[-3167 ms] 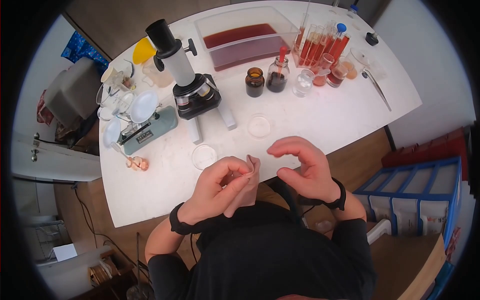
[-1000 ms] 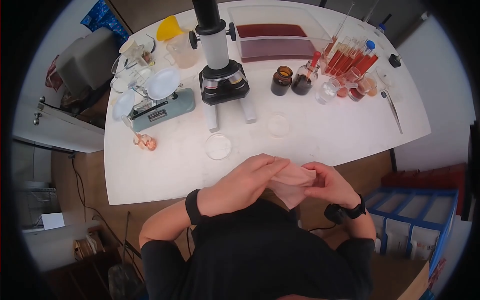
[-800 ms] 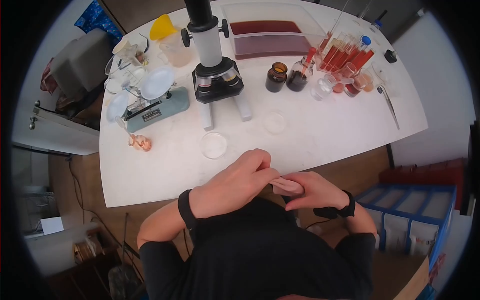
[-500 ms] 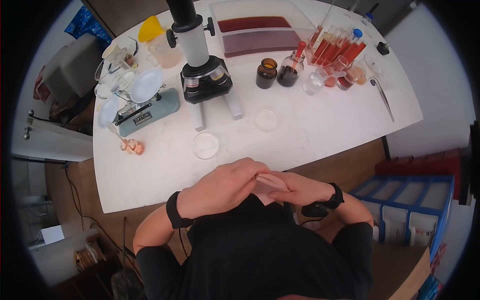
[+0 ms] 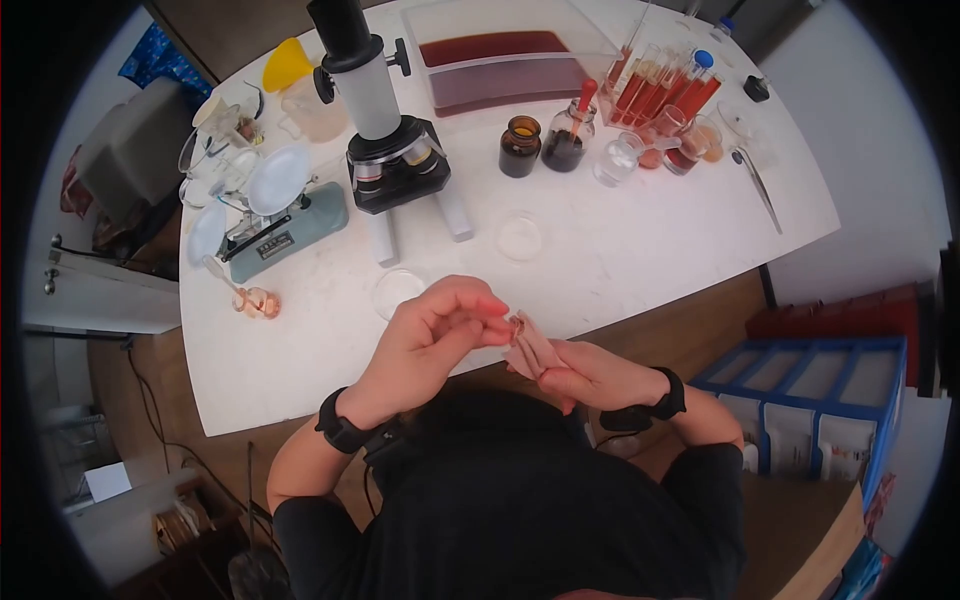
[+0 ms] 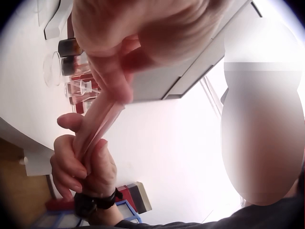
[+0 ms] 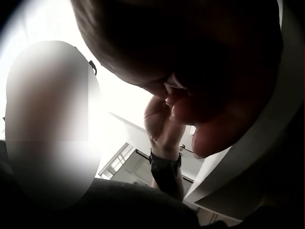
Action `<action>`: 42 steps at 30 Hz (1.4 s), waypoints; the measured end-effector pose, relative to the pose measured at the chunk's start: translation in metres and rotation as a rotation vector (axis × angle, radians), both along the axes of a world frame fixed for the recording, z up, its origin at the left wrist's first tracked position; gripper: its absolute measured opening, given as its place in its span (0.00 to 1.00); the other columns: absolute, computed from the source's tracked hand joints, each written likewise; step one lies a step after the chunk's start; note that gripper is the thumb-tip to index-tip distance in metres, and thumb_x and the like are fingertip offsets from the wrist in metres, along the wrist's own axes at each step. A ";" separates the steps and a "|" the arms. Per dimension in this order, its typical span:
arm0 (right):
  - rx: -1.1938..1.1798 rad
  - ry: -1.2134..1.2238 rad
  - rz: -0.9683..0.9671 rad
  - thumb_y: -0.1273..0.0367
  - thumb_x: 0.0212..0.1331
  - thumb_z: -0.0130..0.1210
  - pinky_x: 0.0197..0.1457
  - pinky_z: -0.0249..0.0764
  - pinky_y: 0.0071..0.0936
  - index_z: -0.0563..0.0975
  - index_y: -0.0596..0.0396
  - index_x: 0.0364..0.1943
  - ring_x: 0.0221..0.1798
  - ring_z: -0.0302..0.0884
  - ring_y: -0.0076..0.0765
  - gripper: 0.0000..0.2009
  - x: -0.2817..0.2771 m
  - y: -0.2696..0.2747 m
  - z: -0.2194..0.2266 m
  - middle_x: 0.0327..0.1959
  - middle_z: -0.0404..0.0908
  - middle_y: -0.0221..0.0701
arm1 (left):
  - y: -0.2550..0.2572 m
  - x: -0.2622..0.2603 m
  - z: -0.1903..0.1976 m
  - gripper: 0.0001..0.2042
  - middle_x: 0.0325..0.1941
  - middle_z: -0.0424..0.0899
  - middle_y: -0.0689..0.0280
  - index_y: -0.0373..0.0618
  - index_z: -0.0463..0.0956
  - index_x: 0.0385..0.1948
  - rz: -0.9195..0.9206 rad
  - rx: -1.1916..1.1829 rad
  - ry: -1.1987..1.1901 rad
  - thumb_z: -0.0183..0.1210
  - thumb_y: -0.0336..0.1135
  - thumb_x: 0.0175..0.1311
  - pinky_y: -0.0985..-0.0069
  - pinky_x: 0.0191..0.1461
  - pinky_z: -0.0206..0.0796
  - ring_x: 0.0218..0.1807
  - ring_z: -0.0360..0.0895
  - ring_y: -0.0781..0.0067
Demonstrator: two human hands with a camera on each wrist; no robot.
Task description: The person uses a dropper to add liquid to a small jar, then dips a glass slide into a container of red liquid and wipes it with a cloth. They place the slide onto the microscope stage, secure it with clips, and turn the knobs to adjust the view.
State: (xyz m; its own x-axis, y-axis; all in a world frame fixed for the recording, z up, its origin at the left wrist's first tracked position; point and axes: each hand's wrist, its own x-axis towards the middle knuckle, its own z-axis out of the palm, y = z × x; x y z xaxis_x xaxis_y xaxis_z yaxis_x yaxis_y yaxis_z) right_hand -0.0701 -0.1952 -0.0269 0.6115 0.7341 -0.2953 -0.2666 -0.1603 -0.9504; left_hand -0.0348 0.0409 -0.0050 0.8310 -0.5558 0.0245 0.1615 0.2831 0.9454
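A folded pale pink cloth (image 5: 533, 345) is held in front of the person's torso, just off the table's near edge. The right hand (image 5: 598, 376) grips its lower right part between thumb and fingers. At its upper left end, the left hand (image 5: 432, 338) has bent fingers with the tips at the cloth. The left wrist view shows the left fingertips pinching the top of the pink cloth (image 6: 97, 119), with the right hand (image 6: 86, 167) wrapped round it lower down. In the right wrist view the right hand (image 7: 209, 71) is dark and hides most of the cloth.
On the white table (image 5: 640, 240) stand a microscope (image 5: 370, 100), a balance scale (image 5: 290, 235), two dishes including one (image 5: 520, 237) near the middle, a brown jar (image 5: 520, 147), a dropper bottle (image 5: 568, 145), a test tube rack (image 5: 660, 95), a tray of red liquid (image 5: 500, 70) and tweezers (image 5: 760, 190).
The cloth has been turned and folded between the hands, from spread out to a narrow bundle. The right hand, free in the earliest frame, grips it now. Lately the left hand's fingers have lifted and loosened.
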 end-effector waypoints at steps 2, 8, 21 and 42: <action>0.240 0.307 -0.122 0.51 0.69 0.34 0.24 0.69 0.23 0.68 0.53 0.47 0.21 0.67 0.24 0.20 0.000 -0.001 -0.004 0.24 0.66 0.26 | 0.000 0.002 0.000 0.15 0.54 0.67 0.60 0.35 0.71 0.48 0.154 0.035 -0.217 0.45 0.15 0.60 0.68 0.59 0.66 0.54 0.73 0.63; 0.739 0.870 -0.114 0.48 0.69 0.28 0.14 0.64 0.26 0.69 0.50 0.40 0.14 0.61 0.24 0.23 0.000 0.010 0.003 0.17 0.61 0.22 | -0.005 -0.004 0.007 0.22 0.59 0.68 0.56 0.41 0.71 0.52 0.081 0.732 -1.210 0.55 0.20 0.52 0.54 0.66 0.53 0.60 0.68 0.52; -0.501 -1.208 0.124 0.59 0.55 0.57 0.22 0.66 0.30 0.70 0.48 0.40 0.20 0.72 0.36 0.14 0.015 0.002 0.031 0.20 0.71 0.28 | 0.006 -0.002 -0.002 0.11 0.30 0.69 0.65 0.39 0.73 0.41 -0.603 0.592 -0.330 0.44 0.36 0.70 0.73 0.48 0.65 0.34 0.71 0.71; -0.582 -1.203 0.060 0.66 0.52 0.58 0.24 0.67 0.32 0.72 0.51 0.28 0.23 0.73 0.41 0.07 0.009 -0.040 0.039 0.19 0.72 0.30 | -0.025 0.002 0.013 0.12 0.34 0.76 0.59 0.36 0.69 0.45 -0.659 0.706 -0.274 0.51 0.33 0.65 0.71 0.46 0.66 0.38 0.74 0.58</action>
